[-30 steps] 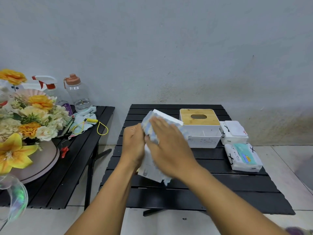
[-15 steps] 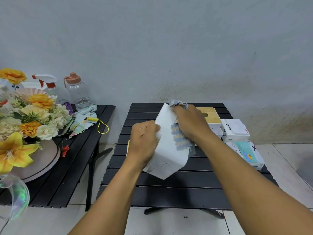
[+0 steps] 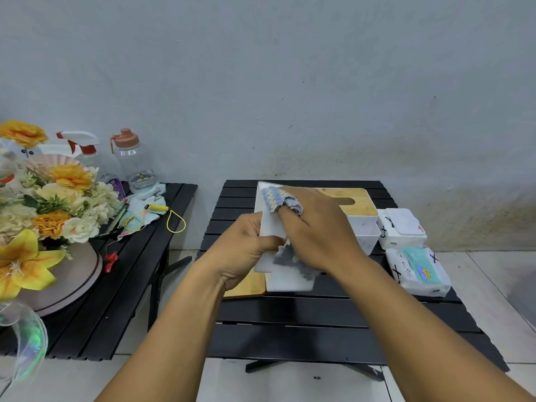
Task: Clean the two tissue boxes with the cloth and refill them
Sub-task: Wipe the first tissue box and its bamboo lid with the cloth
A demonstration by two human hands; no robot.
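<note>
The left hand (image 3: 240, 250) grips the white tissue box (image 3: 271, 227) above the black desk (image 3: 290, 314), its long axis running away from the person toward the wall (image 3: 290, 82). The right hand (image 3: 316, 233) clutches the blue cloth (image 3: 278, 198) against the box's side

Grey-blue wall (image 3: 290, 82), pale tiled floor (image 3: 493, 274), two black slatted tables (image 3: 290, 343)

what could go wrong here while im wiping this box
1. The white box is lifted off the table, gripped only by the left hand. The right hand pushing the cloth could knock it loose onto the bamboo lid below.
2. The right forearm passes close to the tissue pack near the table edge, so a wide stroke might nudge it off.
</note>
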